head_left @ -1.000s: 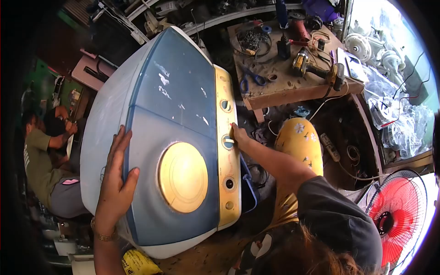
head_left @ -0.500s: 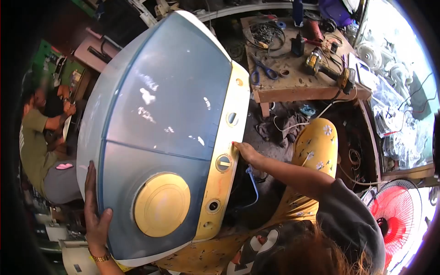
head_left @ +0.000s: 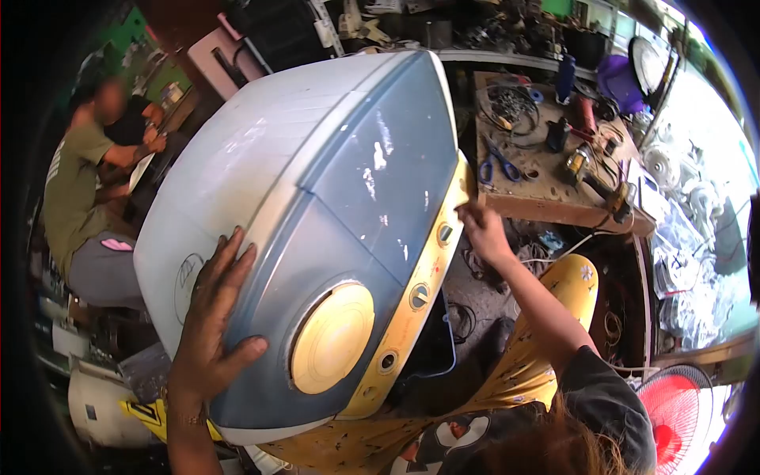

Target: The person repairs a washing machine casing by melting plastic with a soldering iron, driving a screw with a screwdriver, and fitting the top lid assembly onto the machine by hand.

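Note:
A white washing machine (head_left: 214, 166) with a blue-grey top (head_left: 364, 182) is in front of me, tilted so that its pale side wall shows. Along its right edge runs a yellowed control panel (head_left: 416, 305) with several knobs. A round yellow lid (head_left: 332, 336) sits on the top's near part. My left hand (head_left: 210, 332) lies against the edge between wall and top, fingers stretched and thumb apart. My right hand (head_left: 484, 233) is closed at the panel's outer edge near its far end; its fingertips are partly hidden.
A wooden table (head_left: 546, 207) stands at the far right with blue scissors (head_left: 500, 165), a cordless drill (head_left: 602, 186) and wires. A red fan (head_left: 669, 416) is at the lower right. Another person (head_left: 95, 174) sits at the left, beyond the washing machine.
The washing machine has tipped to the right, showing more of its side wall. My left hand has moved inward onto its edge; my right hand sits farther along the panel.

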Tool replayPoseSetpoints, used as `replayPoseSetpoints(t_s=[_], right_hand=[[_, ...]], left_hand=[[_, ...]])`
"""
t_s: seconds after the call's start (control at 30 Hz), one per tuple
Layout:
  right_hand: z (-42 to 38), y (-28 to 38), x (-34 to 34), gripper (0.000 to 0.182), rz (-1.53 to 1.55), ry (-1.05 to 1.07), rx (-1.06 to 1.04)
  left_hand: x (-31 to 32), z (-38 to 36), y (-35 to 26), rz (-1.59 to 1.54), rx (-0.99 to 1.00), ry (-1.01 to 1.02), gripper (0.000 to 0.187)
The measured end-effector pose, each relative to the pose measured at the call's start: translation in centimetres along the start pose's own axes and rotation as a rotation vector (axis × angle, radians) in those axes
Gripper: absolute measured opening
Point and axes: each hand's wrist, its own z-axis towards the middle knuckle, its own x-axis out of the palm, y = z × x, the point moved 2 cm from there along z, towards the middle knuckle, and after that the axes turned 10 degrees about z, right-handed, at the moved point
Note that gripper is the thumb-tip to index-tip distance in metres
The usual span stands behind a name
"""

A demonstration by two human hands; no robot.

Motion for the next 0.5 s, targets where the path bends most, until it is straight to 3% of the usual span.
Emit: replayPoseSetpoints(t_s=[0.03, 0.13, 0.23, 0.33, 0.5], right_hand=[[0.9, 4.2, -0.7, 0.019, -0.032, -0.08, -0.064], [3.0, 14.8, -1.3, 0.024, 0.127, -0.048, -0.462], [5.1, 21.4, -0.1, 0.026, 0.043, -0.033, -0.814], [7.8, 24.4, 2.2, 0.032, -0.058, 0.038, -0.956], [10.2, 22.1, 5.2, 0.036, -0.243, 0.11, -0.975]], left_hand=[[-0.1, 0.1, -0.1, 0.02, 0.006, 0.015, 0.09], [0.1, 0.1, 0.0, 0.063, 0.038, 0.005, 0.093], [0.0, 0.0, -0.3, 0.1, 0.042, 0.034, 0.096], [0.0, -0.1, -0.4, 0.114, 0.041, 0.051, 0.098], [-0.1, 0.0, -0.5, 0.15, 0.059, 0.063, 0.099]])
